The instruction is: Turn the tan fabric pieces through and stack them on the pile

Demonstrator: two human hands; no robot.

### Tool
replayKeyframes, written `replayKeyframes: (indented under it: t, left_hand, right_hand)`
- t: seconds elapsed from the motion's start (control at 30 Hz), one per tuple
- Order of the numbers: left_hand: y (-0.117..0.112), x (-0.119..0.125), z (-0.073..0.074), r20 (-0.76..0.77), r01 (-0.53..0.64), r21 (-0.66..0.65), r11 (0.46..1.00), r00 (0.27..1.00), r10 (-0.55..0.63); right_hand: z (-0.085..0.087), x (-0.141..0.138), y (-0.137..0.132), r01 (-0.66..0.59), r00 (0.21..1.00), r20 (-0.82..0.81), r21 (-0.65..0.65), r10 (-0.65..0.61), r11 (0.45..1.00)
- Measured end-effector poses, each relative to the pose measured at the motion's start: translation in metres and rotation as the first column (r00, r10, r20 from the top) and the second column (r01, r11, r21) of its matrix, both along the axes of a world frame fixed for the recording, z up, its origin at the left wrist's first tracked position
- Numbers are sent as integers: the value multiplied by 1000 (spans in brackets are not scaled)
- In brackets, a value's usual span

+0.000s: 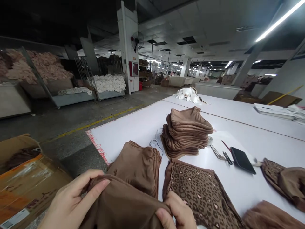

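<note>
A plain brown piece of fabric (128, 203) is stretched between my two hands at the bottom of the view. My left hand (73, 200) pinches its upper left edge between thumb and fingers. At the right edge, my right hand (177, 211) grips the same cloth. Just beyond it lies a folded stack of brown fabric (135, 165). To the right, a leopard-print fabric piece (197, 187) lies flat beside my right hand. Farther back rises a taller pile of brown fabric pieces (186, 133). The lower part of the held cloth is cut off by the frame.
On the white table (143, 117) are scissors (227, 157), a dark tablet-like object (243, 160), a pale cord (156, 143) and white cloth (188, 94). More brown garments (286, 181) lie at right. A cardboard box (30, 187) stands at lower left; carts (109, 92) stand beyond.
</note>
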State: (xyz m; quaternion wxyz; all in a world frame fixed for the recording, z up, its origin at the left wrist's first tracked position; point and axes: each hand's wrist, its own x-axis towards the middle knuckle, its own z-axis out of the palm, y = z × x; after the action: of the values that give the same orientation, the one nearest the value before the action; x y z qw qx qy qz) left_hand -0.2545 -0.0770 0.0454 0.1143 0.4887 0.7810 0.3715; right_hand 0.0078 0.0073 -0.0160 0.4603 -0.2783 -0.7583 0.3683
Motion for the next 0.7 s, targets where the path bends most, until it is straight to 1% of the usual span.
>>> replayKeyframes:
  t: [0.03, 0.1, 0.17, 0.2, 0.23, 0.27, 0.3, 0.33, 0.37, 0.4, 0.47, 0.53, 0.57, 0.63, 0.67, 0.7]
  left_hand:
    - [1, -7, 0, 34, 31, -30, 999, 999, -30]
    - [6, -17, 5, 121, 87, -56, 995, 989, -80]
    - [18, -22, 17, 228, 122, -32, 992, 967, -112]
    - [28, -24, 23, 278, 134, -7, 991, 952, -127]
    - [39, -26, 28, 315, 147, 16, 989, 938, -144]
    - [53, -28, 32, 319, 162, 31, 986, 934, -164]
    - [67, -30, 34, 295, 187, 32, 982, 937, -188]
    - [83, -33, 33, 245, 214, 22, 977, 946, -213]
    - [99, -36, 30, 155, 234, -8, 972, 961, -230]
    - [115, -39, 24, 100, 245, -40, 969, 965, -241]
    - [143, -44, 7, 12, 223, -116, 968, 975, -223]
    - [163, -44, -13, -95, 194, -172, 966, 973, -212]
    - [169, -43, -21, -151, 181, -185, 966, 966, -210]
    - [175, -38, -34, -250, 166, -190, 968, 945, -211]
    - [176, -35, -37, -292, 163, -193, 967, 932, -216]
    - [175, -31, -38, -329, 163, -201, 966, 917, -223]
  right_hand:
    - [6, -2, 5, -25, 999, 22, -12, 25, 1000]
    - [21, -8, 15, -82, 995, 43, -83, 85, 993]
    - [35, -20, 28, -106, 994, 8, -203, 110, 973]
    - [41, -26, 36, -99, 995, -17, -264, 98, 959]
    - [45, -34, 45, -67, 998, -21, -300, 64, 951]
    - [46, -42, 56, -20, 1000, -1, -307, 20, 951]
    - [46, -50, 69, 36, 999, 36, -285, -27, 958]
    - [43, -58, 82, 102, 992, 92, -229, -83, 968]
    - [39, -65, 96, 157, 981, 139, -183, -132, 971]
    - [34, -72, 110, 198, 969, 177, -149, -171, 969]
    - [21, -82, 135, 254, 945, 239, -104, -224, 962]
    - [12, -88, 148, 292, 920, 286, -50, -267, 955]
    - [9, -90, 149, 309, 908, 302, -17, -289, 951]
    - [8, -92, 139, 340, 886, 316, 52, -338, 939]
    - [9, -93, 130, 342, 879, 318, 99, -355, 935]
    - [12, -93, 119, 313, 877, 328, 168, -352, 935]
